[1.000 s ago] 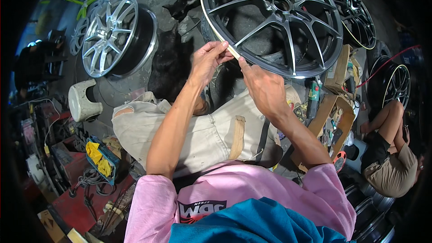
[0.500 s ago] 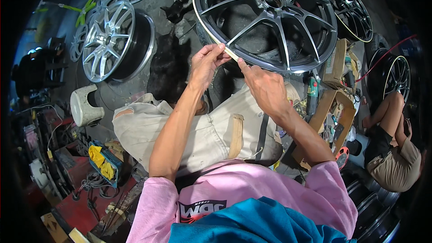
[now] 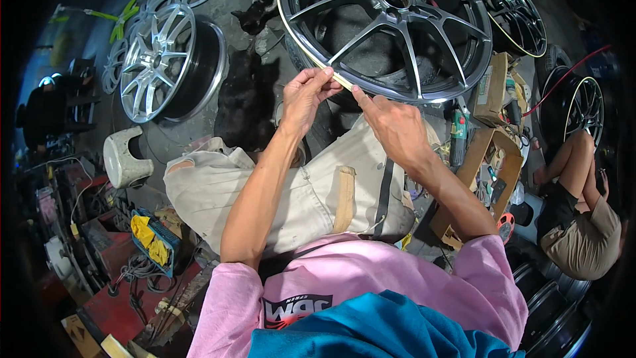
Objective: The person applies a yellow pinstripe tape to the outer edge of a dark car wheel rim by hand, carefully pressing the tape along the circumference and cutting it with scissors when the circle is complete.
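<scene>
The big dark wheel (image 3: 399,20) is before you. Below its near left edge, your right hand (image 3: 395,127) is curled, with index finger extended; I cannot tell if it grips. Your left hand (image 3: 304,98), left of it, pinches thumb and finger closed on the pale strip (image 3: 342,81). This strip follows the wheel's left edge, which seems done; the wheel's lower and right edges show none, so they seem left to do.
</scene>
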A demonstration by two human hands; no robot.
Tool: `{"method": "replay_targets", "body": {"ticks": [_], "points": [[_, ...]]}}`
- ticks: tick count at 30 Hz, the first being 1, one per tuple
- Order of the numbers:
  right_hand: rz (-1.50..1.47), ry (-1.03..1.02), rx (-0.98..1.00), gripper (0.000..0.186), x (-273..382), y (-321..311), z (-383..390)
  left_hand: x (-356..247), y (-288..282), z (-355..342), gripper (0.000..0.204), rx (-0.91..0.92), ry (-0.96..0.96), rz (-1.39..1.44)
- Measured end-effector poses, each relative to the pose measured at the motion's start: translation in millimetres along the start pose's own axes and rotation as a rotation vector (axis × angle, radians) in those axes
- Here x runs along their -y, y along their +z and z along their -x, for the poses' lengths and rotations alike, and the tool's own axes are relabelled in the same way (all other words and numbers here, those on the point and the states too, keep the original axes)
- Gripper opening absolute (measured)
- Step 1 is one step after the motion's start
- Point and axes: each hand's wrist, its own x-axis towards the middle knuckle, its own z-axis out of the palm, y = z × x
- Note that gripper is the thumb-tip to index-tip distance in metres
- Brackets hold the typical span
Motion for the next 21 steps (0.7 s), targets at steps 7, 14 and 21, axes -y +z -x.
{"method": "replay_targets", "body": {"ticks": [7, 14, 21], "points": [[0.016, -0.030, -0.004, 0.059, -7.3, -2.9, 6.4, 5.9, 3.8, 4.8, 0.024, -0.006, 0.011, -0.003], [-0.015, -0.053, -0.003, 0.059, -16.0, -5.9, 12.5, 16.1, 9.8, 10.7, 0.021, 0.013, -0.029, -0.040], [-0.044, -0.078, 0.012, 0.059, -15.9, -9.7, 14.9, 21.2, 13.0, 13.1, 0.024, 0.027, 0.006, 0.022]]}}
